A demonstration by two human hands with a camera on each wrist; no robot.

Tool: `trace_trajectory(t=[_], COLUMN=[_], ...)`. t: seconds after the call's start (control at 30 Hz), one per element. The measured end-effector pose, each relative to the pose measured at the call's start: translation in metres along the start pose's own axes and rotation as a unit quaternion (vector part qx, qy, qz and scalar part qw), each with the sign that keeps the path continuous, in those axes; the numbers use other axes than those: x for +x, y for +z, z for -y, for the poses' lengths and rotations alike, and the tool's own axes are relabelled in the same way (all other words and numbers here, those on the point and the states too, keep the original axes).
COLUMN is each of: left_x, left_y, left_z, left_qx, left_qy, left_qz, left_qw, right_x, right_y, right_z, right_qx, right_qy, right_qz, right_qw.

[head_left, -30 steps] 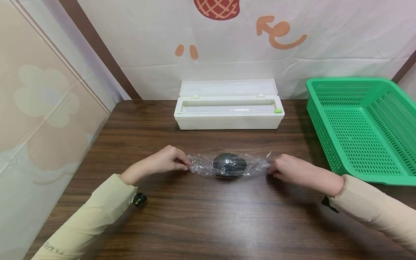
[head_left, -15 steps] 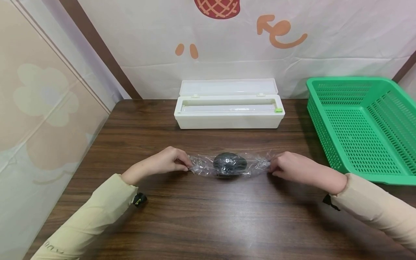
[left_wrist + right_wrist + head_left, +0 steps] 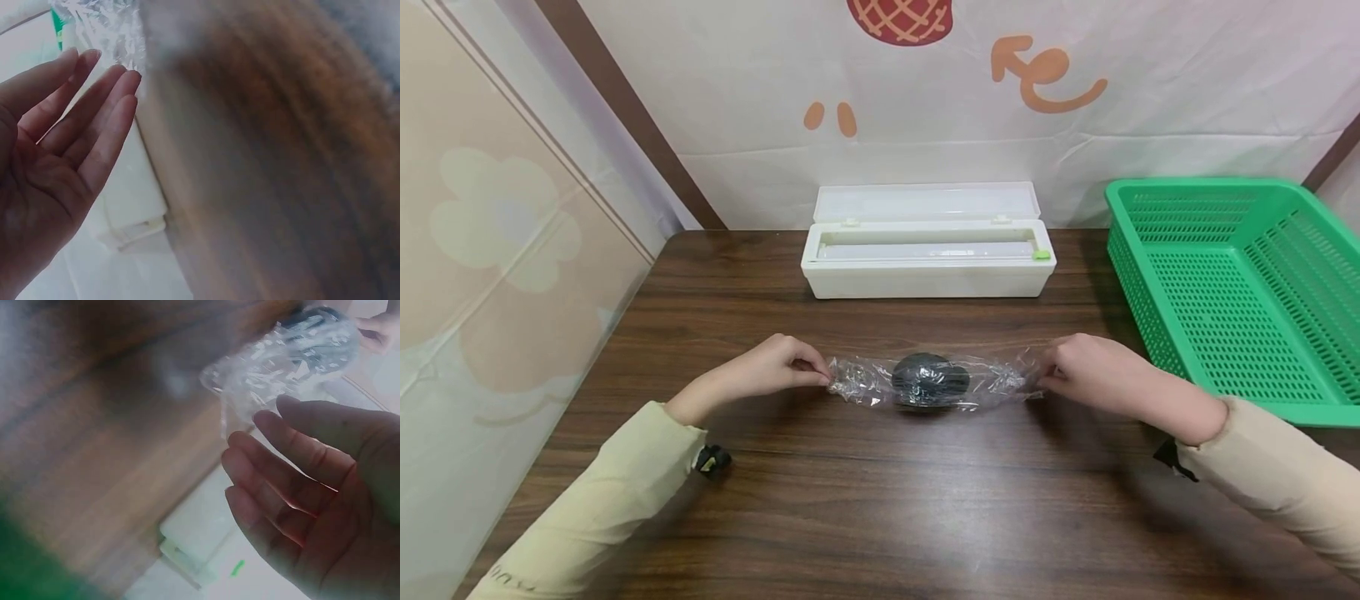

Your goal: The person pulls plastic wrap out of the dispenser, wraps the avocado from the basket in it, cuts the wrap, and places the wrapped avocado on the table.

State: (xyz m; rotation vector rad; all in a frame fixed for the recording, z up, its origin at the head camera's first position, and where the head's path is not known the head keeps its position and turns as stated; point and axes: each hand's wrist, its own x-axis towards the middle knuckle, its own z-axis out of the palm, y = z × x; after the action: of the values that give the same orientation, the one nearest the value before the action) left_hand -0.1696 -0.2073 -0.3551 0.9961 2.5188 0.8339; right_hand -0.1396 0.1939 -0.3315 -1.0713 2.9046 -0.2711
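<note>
A dark green, oval, avocado-like fruit (image 3: 928, 380) lies wrapped in clear cling film (image 3: 861, 383) on the brown table, the film's crumpled ends spread to both sides. At the film's left end is my left hand (image 3: 778, 367), fingertips right by the edge. In the left wrist view its fingers are nearly straight, with the film (image 3: 119, 31) beyond the tips. My right hand (image 3: 1093, 375) is at the opposite end. The right wrist view shows its fingers loosely bent and apart, the film (image 3: 256, 381) just past the fingertips and nothing pinched between them.
Behind the fruit, against the printed cloth backdrop, stands a white cling film dispenser (image 3: 928, 283) with its lid raised, a roll inside and a green slide cutter (image 3: 1041, 255). A green plastic basket (image 3: 1172, 333) sits at the right, close to my right forearm.
Both hands have let go of the film ends and drawn slightly outward, the right one farther. The wrapped fruit has stayed in place.
</note>
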Motion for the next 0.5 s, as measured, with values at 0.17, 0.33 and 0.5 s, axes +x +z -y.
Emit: trace_trajectory(t=[0.17, 0.33, 0.5], left_x=[0.003, 0.01, 0.022], left_y=[-0.007, -0.01, -0.007], left_z=[-0.007, -0.017, -0.027], left_qx=[0.016, 0.011, 0.009], left_qy=[0.008, 0.011, 0.031], left_qz=[-0.025, -0.038, -0.042], left_qw=[0.9995, 0.9992, 0.9986], right_x=[0.004, 0.01, 0.019], right_y=[-0.01, -0.02, -0.019], right_z=[0.004, 0.013, 0.023], right_qx=[-0.004, -0.007, -0.001], right_qy=[-0.005, -0.01, -0.022], right_qz=[-0.046, -0.058, -0.053], right_qw=[0.999, 0.998, 0.998])
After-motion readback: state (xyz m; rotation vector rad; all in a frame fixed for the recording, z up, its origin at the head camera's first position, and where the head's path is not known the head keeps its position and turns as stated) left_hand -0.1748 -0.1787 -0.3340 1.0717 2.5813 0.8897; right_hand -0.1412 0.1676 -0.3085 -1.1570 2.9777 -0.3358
